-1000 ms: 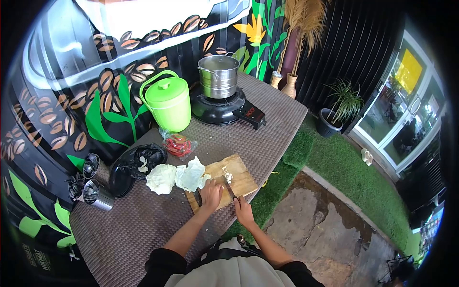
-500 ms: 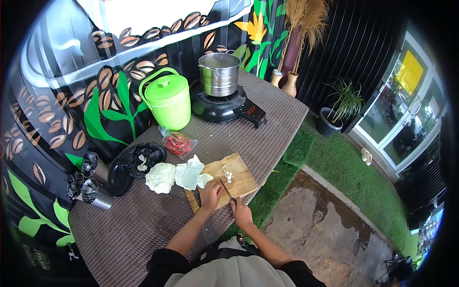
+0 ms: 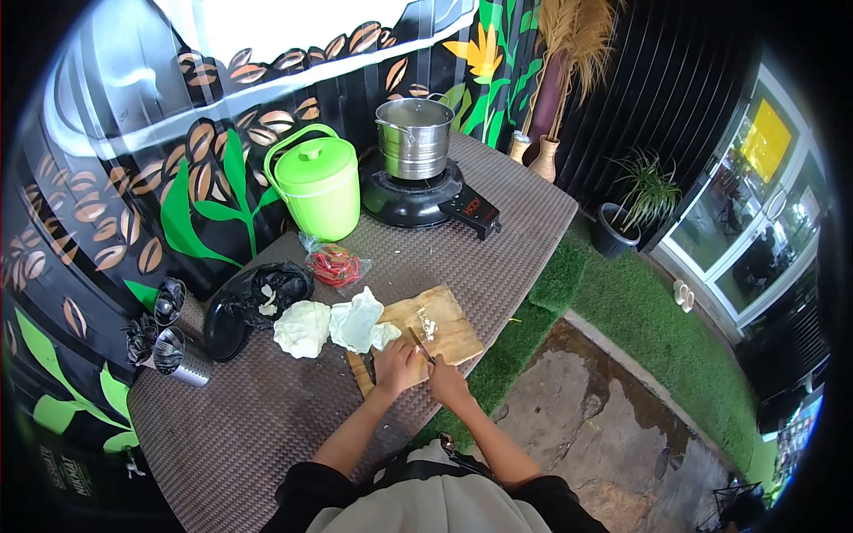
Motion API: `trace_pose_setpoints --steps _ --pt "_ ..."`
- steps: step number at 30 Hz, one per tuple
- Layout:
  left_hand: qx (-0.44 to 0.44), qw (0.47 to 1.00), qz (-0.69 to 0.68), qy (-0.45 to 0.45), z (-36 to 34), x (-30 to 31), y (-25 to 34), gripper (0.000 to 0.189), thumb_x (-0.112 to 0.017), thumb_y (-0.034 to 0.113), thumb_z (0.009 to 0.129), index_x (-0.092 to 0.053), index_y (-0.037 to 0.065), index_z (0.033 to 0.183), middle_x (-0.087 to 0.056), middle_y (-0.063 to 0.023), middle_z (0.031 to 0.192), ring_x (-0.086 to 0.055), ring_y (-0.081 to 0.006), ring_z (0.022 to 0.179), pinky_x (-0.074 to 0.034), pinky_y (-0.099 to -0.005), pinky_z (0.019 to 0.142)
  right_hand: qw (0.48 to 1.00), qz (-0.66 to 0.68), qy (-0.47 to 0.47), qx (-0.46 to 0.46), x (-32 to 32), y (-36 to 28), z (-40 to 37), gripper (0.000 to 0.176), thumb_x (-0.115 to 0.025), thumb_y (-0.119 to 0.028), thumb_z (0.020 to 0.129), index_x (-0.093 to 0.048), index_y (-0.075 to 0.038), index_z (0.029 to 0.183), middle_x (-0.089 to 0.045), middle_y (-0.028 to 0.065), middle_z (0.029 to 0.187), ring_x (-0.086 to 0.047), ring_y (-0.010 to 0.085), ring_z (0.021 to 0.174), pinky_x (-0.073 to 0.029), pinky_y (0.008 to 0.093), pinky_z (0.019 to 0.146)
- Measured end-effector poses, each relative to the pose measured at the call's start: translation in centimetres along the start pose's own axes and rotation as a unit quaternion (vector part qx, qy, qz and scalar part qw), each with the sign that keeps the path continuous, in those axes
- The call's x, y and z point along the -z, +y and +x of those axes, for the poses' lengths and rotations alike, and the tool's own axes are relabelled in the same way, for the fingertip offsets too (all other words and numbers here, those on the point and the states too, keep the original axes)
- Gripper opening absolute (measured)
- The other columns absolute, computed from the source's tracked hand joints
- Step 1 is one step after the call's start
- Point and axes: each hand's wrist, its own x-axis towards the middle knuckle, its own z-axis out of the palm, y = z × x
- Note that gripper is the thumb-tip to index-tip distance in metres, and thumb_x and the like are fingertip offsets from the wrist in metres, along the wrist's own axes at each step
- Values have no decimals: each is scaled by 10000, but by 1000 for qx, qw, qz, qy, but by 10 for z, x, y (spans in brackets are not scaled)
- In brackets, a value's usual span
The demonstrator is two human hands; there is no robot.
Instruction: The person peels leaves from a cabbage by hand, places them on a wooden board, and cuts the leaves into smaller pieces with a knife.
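Observation:
A wooden cutting board (image 3: 450, 322) lies at the table's near edge, with small pale chopped bits (image 3: 427, 325) on it. My right hand (image 3: 448, 384) is wrapped round the handle of a knife (image 3: 420, 342), its blade pointing away over the board. Beside the blade, my left hand (image 3: 394, 362) rests on the board with its fingers curled; what is under them is hidden. A small cabbage piece (image 3: 385, 335) sits just beyond those fingers. Left of the board are loose cabbage leaves (image 3: 357, 322) and a rounded cabbage (image 3: 302, 330).
Behind the board stand a lidded green bucket (image 3: 317, 182) and a steel pot (image 3: 414, 142) on a black portable stove (image 3: 413, 197). A bag of red chillies (image 3: 336, 266), a black plastic bag (image 3: 280, 289) and metal utensil holders (image 3: 184, 357) occupy the table's left part.
My right hand has moved slightly forward with the knife, closer to my left hand. My left hand stays nearly in place. The whole view has shifted a little.

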Motion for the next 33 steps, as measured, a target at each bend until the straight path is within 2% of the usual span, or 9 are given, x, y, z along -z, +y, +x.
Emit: trace_pose_setpoints --steps 6,12,18,20,22,26,28,33 --pt "11 1000 18 -23 -2 -1 -4 67 -643 142 796 -647 77 812 -604 -53 834 -583 -254 819 -482 -374 669 999 -10 6 -46 -17 -8 -17 308 -395 -344 975 -407 -44 1044 -634 278 828 -629 466 797 -506 532 713" --pt "41 999 -5 -10 -2 -2 -1 108 -656 161 802 -674 55 809 -632 -68 850 -602 -270 825 -490 -377 678 1000 7 -7 -21 -6 -5 14 321 -402 -345 973 -403 -38 1065 -625 304 852 -614 482 847 -486 562 738" --pt "42 999 -27 -3 -2 -2 -3 75 -655 125 793 -656 50 792 -620 -76 834 -597 -274 819 -488 -372 675 999 14 1 -46 -17 -7 -9 315 -403 -339 968 -399 -43 1075 -612 316 888 -604 498 854 -470 580 753" --pt "34 999 -30 -2 -4 -6 -8 77 -655 128 794 -658 51 793 -621 -76 833 -597 -275 817 -488 -372 674 998 11 2 -54 -21 -7 -7 313 -404 -341 967 -398 -51 1086 -610 319 896 -602 503 850 -470 580 752" --pt "39 999 -22 -1 -4 -5 -6 86 -653 136 798 -663 51 784 -621 -77 824 -597 -275 812 -487 -371 674 1000 0 15 -25 -18 -8 0 337 -403 -362 970 -401 -45 1084 -636 281 878 -624 477 847 -504 548 733" --pt "57 998 -40 4 -3 -3 -5 89 -654 139 797 -669 52 783 -623 -79 819 -597 -278 808 -485 -374 675 1000 1 12 -1 -8 -4 15 329 -401 -355 970 -401 -45 1079 -637 278 881 -625 477 841 -503 550 725" --pt "75 996 -45 2 -4 -4 -6 91 -695 130 769 -687 50 811 -647 -75 858 -619 -266 840 -497 -365 698 1000 19 -16 -14 -3 -3 13 326 -396 -354 973 -420 -45 1073 -611 308 910 -602 502 849 -475 572 744" --pt "63 996 -65 3 -4 -1 -8 83 -655 120 790 -672 39 785 -625 -98 815 -593 -297 812 -483 -388 685 999 24 4 -40 -20 -8 -9 319 -404 -352 970 -417 -48 1068 -612 306 897 -601 506 846 -476 573 745"
